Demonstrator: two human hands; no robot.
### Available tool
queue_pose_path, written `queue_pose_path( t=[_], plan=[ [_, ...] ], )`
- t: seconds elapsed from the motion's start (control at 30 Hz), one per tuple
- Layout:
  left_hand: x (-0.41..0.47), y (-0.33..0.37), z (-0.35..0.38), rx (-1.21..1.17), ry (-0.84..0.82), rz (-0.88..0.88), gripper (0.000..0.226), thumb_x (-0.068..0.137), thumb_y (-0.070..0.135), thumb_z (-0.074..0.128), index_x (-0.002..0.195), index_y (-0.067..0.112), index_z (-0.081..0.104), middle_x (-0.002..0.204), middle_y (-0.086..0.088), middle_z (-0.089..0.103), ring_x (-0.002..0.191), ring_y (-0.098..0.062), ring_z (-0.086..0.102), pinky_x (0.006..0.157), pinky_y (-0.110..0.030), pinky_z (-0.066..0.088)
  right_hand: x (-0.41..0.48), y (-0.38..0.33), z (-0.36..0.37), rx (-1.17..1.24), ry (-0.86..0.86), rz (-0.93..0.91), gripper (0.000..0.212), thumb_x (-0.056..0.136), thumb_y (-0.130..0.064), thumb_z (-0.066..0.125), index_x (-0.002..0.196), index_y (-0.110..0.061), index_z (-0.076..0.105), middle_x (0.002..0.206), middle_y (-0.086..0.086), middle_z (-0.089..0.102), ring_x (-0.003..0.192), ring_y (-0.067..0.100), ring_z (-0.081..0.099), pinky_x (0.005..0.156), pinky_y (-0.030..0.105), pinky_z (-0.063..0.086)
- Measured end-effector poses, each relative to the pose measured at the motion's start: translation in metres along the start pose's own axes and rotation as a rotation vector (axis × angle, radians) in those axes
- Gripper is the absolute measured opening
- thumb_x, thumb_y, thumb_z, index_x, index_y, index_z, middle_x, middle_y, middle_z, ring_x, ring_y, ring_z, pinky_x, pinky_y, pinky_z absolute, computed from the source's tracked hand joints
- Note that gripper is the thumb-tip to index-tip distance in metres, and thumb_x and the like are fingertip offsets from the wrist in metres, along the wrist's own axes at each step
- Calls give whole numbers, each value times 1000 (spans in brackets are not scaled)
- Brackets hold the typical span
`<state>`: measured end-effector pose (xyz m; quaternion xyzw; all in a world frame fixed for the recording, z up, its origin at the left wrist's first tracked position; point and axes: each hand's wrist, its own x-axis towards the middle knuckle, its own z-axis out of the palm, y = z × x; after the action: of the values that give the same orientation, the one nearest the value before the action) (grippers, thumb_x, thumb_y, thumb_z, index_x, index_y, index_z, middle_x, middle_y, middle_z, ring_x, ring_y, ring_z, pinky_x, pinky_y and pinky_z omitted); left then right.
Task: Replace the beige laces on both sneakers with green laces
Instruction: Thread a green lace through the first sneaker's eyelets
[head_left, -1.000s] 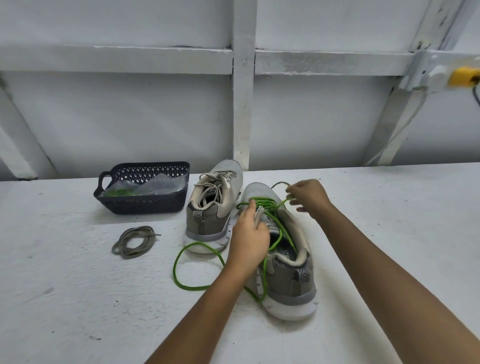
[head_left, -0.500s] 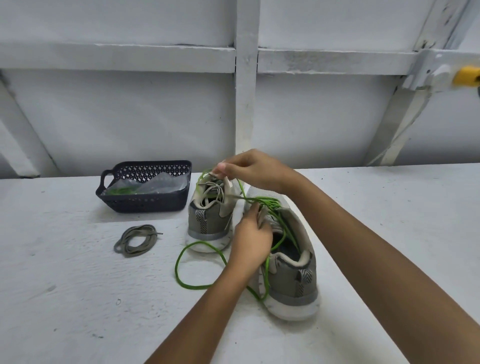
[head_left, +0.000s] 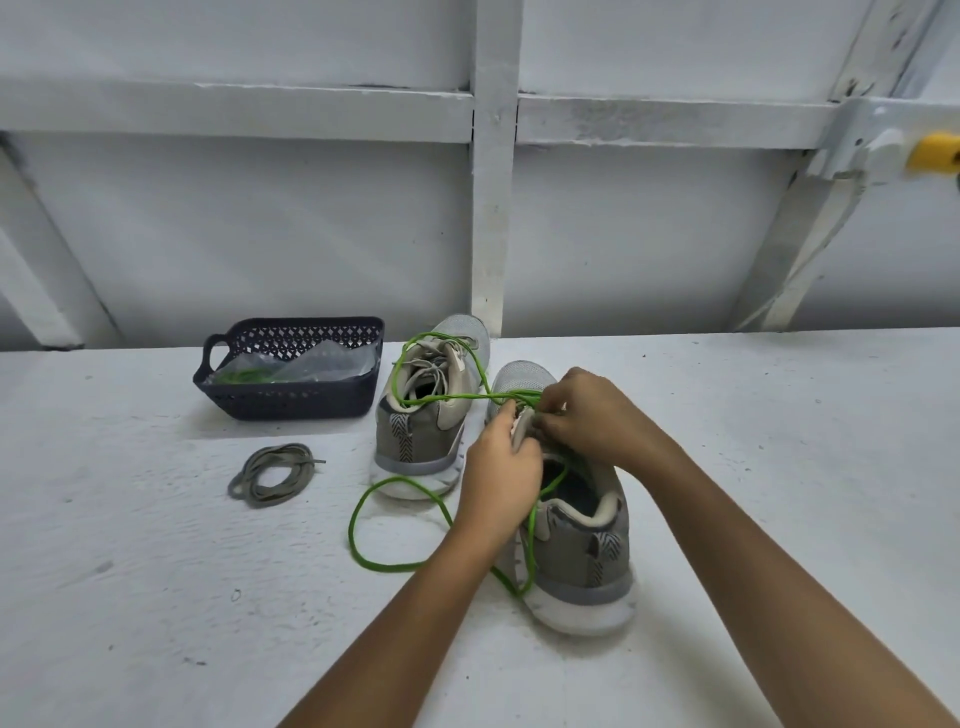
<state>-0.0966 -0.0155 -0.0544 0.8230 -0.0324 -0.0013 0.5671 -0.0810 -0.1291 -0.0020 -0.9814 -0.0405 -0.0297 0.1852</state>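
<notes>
- Near grey mesh sneaker: bright green cord lace partly threaded; we see left hand gripping its upper, right hand pinching the lace, hands together.
- Far grey mesh sneaker: beige flat lace awaits replacement.

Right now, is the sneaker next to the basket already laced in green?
No, the sneaker beside the basket has beige laces in its eyelets; the green lace only drapes loosely over it.
</notes>
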Motion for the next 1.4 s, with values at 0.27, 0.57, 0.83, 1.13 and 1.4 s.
queue_pose_path(
  t=[0.27,0.57,0.83,1.13,1.4],
  plan=[
    [-4,-2,1,-21,132,63,39,88,10,50,125,19,54,99,12,53,86,-9,50,72,-21,35,-28,14,-25,1067,77,18,28,90,3,38,64,-2,49,67,10,68,67,16,65,74,22,53],
    [-7,-1,0,-32,136,71,30,89,14,51,117,19,56,84,16,54,70,7,50,57,-11,37,-39,13,-54,309,-31,-13,32,91,-40,55,73,-15,63,63,-4,66,56,10,61,55,17,45],
    [-5,-3,-2,-60,118,65,26,88,12,52,111,19,57,84,15,57,74,0,52,59,-12,37,-6,-1,7,-141,55,-40,21,90,-28,56,103,-18,69,108,8,53,105,28,51,85,39,46],
    [-6,-1,0,-49,123,69,28,89,14,51,117,20,56,85,15,54,76,-6,54,67,-28,45,-38,26,-32,754,-6,-81,27,87,0,48,64,3,61,79,4,74,87,17,64,75,25,43],
    [-6,-2,1,-54,117,71,31,90,14,51,119,20,56,87,10,56,71,-5,54,60,-23,41,-44,19,-59,606,-114,-122,42,91,-28,56,51,-16,57,51,5,58,60,19,58,65,26,46]
  ],
)
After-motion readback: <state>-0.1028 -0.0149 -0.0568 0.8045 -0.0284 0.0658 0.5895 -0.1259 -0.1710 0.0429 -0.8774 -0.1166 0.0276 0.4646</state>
